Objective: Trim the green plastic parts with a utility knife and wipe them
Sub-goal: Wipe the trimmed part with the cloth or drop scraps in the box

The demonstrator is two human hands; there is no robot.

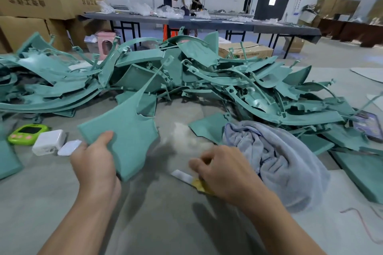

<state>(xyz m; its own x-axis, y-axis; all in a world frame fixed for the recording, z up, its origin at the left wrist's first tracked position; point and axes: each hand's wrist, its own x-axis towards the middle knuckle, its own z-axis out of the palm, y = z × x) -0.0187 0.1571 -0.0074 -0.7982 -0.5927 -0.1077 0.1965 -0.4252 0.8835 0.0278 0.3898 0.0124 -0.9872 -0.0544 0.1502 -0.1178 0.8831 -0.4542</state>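
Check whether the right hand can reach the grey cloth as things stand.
Probably yes: the cloth lies right beside the right hand, nothing between them, though its grip seems taken by the utility knife.

bare floor before green parts pile

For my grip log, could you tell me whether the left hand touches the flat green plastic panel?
Touching: the head view shows the left hand gripping the flat green plastic panel, thumb on top.

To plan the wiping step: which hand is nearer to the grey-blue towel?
Right. The right hand is beside the towel, at its left edge; the left hand grips a green part further left.
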